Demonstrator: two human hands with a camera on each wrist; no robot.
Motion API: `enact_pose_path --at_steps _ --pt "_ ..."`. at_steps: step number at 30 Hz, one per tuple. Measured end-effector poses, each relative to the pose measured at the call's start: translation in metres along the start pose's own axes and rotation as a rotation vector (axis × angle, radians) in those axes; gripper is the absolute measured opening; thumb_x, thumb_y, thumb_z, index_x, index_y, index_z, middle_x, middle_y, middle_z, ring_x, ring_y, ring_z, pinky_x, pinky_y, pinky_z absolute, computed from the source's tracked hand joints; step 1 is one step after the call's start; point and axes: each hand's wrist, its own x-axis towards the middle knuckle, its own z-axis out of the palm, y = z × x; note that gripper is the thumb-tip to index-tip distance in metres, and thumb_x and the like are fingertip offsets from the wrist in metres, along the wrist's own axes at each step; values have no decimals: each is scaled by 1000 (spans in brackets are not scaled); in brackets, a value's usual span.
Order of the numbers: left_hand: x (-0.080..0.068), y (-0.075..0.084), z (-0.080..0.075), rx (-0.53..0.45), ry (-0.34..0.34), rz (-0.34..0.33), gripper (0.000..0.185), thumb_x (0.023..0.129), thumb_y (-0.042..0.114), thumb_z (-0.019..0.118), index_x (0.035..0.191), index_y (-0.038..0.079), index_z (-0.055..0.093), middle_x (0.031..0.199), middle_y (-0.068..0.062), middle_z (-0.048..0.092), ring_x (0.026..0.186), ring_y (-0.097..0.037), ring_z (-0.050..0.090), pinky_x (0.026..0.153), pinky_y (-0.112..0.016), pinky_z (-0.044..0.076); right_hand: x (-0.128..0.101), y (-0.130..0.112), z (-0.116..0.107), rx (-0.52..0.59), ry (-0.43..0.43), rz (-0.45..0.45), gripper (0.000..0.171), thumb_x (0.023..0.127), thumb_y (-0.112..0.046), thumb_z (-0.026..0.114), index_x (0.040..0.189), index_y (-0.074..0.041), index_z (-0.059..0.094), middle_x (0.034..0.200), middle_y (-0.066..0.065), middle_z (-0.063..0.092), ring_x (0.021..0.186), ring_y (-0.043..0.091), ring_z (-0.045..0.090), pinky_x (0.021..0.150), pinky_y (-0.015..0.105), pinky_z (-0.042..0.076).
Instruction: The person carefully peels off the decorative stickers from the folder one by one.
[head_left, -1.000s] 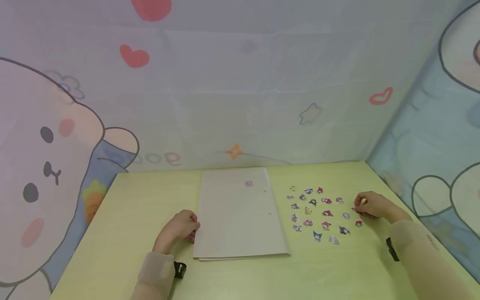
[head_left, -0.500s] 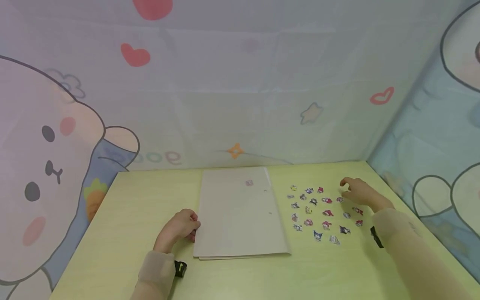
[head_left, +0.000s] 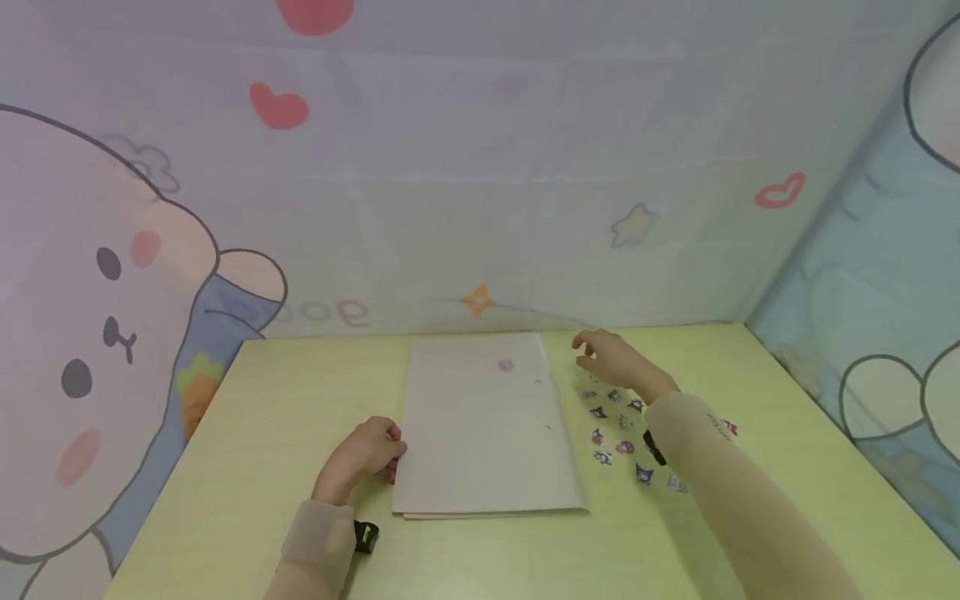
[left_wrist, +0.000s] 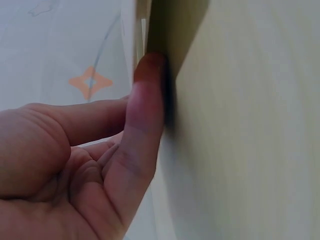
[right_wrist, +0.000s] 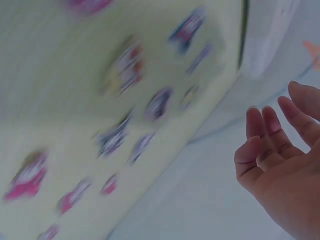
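Here, stickers [head_left: 618, 429] beneath right hand [head_left: 611, 358]

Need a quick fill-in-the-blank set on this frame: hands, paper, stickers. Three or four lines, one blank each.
1. The left hand rests at the ______ edge of the paper sheet.
2. The small stickers lie on the table to the ______ of the paper sheet.
3. The right hand has relaxed fingers and holds ______.
4. One lone sticker sits on the sheet near its ______ edge.

Missing words: left; right; nothing; far
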Motion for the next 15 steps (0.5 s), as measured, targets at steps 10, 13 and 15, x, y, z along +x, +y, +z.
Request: enact_pose_path --at_steps 10,13,15 --pt "1 0 1 -41 -5 0 3 97 0 54 95 -3 55 79 -14 60 62 -21 63 59 -32 54 51 -54 41 -22 -90 -43 34 99 -4 48 132 0 55 121 20 61 109 33 59 91 46 47" --pt "3 1 1 -44 -12 -2 3 97 0 54 95 -3 54 79 -14 60 62 -21 63 59 -31 55 57 -61 50 -32 -94 -52 31 101 -5 47 130 0 57 131 20 58 124 36 51 102 48 40" --pt "4 0 0 -35 -6 -7 4 97 0 55 94 -2 55 78 -13 60 62 -21 63 59 -31 54 60 -66 53 -26 -85 -62 30 102 -7 48 129 0 58 133 20 57 128 37 48 106 49 37"
